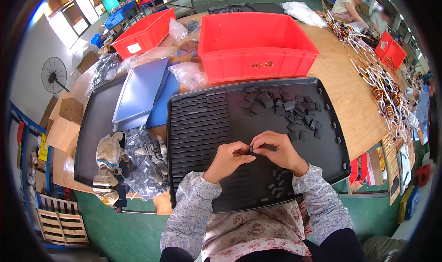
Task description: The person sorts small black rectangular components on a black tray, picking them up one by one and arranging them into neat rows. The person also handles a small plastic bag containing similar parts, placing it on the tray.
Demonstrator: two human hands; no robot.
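Over the middle of a large black tray (338, 163), my left hand (230, 159) and my right hand (279, 152) meet at the fingertips. Both are closed in a pinch on a small black piece (251, 149), mostly hidden by the fingers. Flat black rectangular pieces lie in tight rows (199, 123) along the tray's left side, partly behind my left hand. Loose black pieces (289, 106) are scattered at the tray's far right. Several smaller black pieces (276, 183) lie nearer me, beside my right wrist.
An open red bin (260, 64) stands just beyond the tray. To the left are blue sheets (140, 91), a bag of grey parts (145, 163) and worn gloves (109, 151). Coils with white wires (380, 84) crowd the right, where two people work farther back.
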